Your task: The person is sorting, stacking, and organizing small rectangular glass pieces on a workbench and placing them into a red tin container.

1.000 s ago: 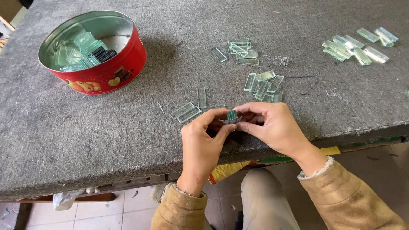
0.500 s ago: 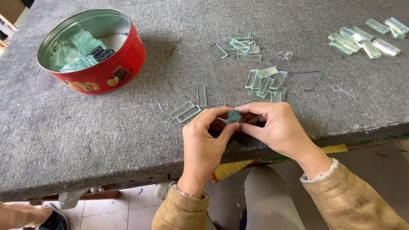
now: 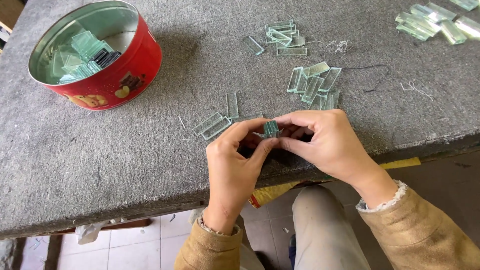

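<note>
Head view shows me a small stack of glass strips [image 3: 271,129] pinched between left hand [image 3: 234,167] and right hand [image 3: 326,145] fingertips above the grey felt table [image 3: 100,150]; loose strips [image 3: 215,125] lie just beside, red tin [image 3: 97,55] far left.

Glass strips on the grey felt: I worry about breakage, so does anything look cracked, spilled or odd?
No cracks visible. The loose glass strips lie in untidy clusters, and stray threads sit nearby. Both hands pinch a small stack neatly.

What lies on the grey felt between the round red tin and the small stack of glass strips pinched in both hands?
In the head view, three loose clear glass strips lie between the round red tin and the pinched stack of glass strips; otherwise bare grey felt.
</note>
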